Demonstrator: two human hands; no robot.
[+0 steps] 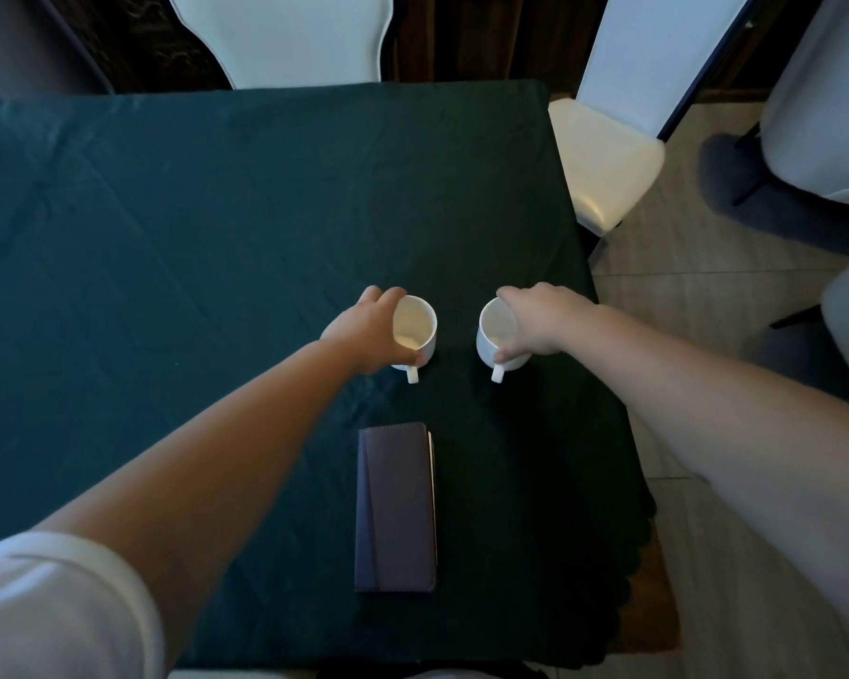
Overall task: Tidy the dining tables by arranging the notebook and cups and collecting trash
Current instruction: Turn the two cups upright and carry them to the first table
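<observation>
Two white cups stand upright side by side on the dark green tablecloth (pixel 167 237), handles pointing toward me. My left hand (pixel 368 330) wraps the left cup (pixel 415 328) from its left side. My right hand (pixel 540 318) wraps the right cup (pixel 496 333) from its right side. Both cups look empty inside. A closed dark purple notebook (pixel 395 507) lies flat on the cloth nearer to me, lengthwise, below the gap between the cups.
A white-covered chair (pixel 285 36) stands at the table's far side and another chair (pixel 609 154) at the right edge. Grey chairs (pixel 824 115) stand on the tiled floor to the right. The table's right edge runs close to the right cup.
</observation>
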